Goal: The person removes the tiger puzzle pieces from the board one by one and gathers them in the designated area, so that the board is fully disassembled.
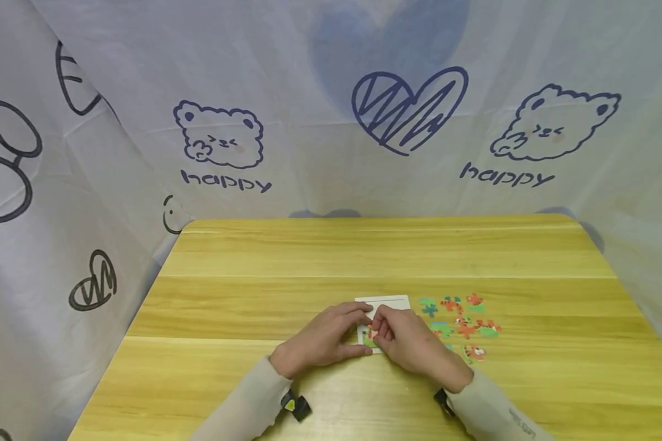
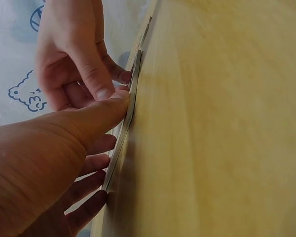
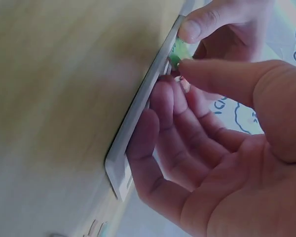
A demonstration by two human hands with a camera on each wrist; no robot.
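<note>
A white puzzle board (image 1: 383, 299) lies on the table beneath both hands. My left hand (image 1: 327, 338) steadies it from the left side, with the thumb at its near edge and the fingers toward its far edge. Over the board, my right hand (image 1: 410, 340) has curled fingers and pinches a small puzzle piece (image 3: 183, 83), mostly hidden by the thumb and fingertips. A green puzzle part (image 3: 179, 51) shows between the two thumbs in the right wrist view. To the right lie loose orange and green puzzle pieces (image 1: 466, 329), some partly hidden by the right hand.
The wooden table (image 1: 226, 294) extends around the board. White curtains (image 1: 309, 159) with printed bears and hearts hang behind it and at its sides. Dark camera mounts (image 1: 296, 405) sit at both wrists.
</note>
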